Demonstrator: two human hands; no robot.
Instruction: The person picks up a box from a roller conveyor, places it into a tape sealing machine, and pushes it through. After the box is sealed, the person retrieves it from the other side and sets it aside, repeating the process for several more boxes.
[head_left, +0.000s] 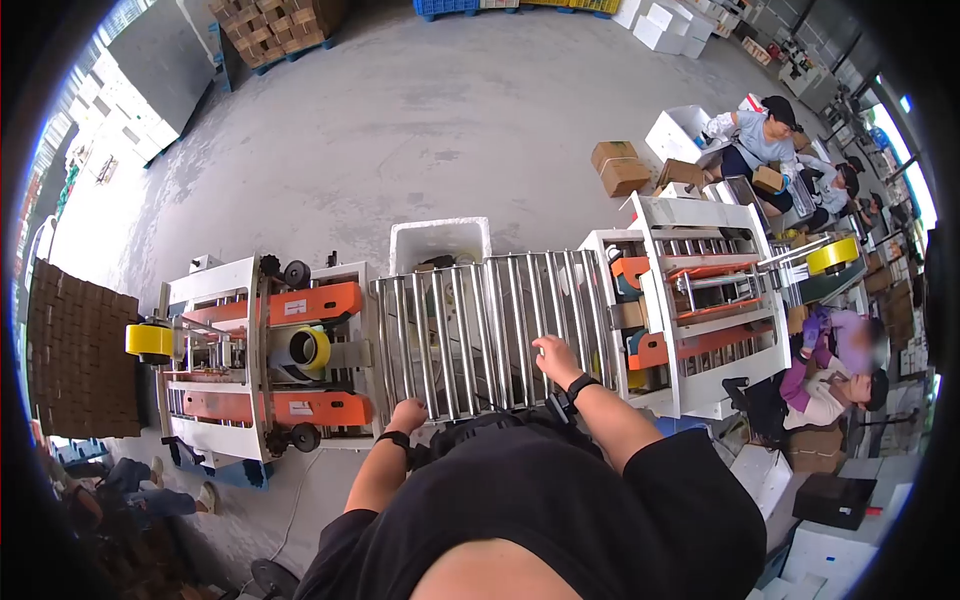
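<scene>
Left hand (407,412): 9 o'clock, curled by near roller ends; can't tell if gripping.
Right hand (557,360): 1 o'clock, half-curled, nothing held, contact unclear.
Steel rollers (497,330): 12 o'clock, nearest my hands; spinning could pull a dipped fingertip into a gap.
Black wristband (581,386): right wrist; low reach could snag it.
Left machine (300,408): 10 o'clock; reaching between orange sides risks trapped knuckles.
Right machine (700,345): 2 o'clock, same risk.
Foam box (440,228): 12 o'clock, beyond rollers; sideways slip could drop something in.
</scene>
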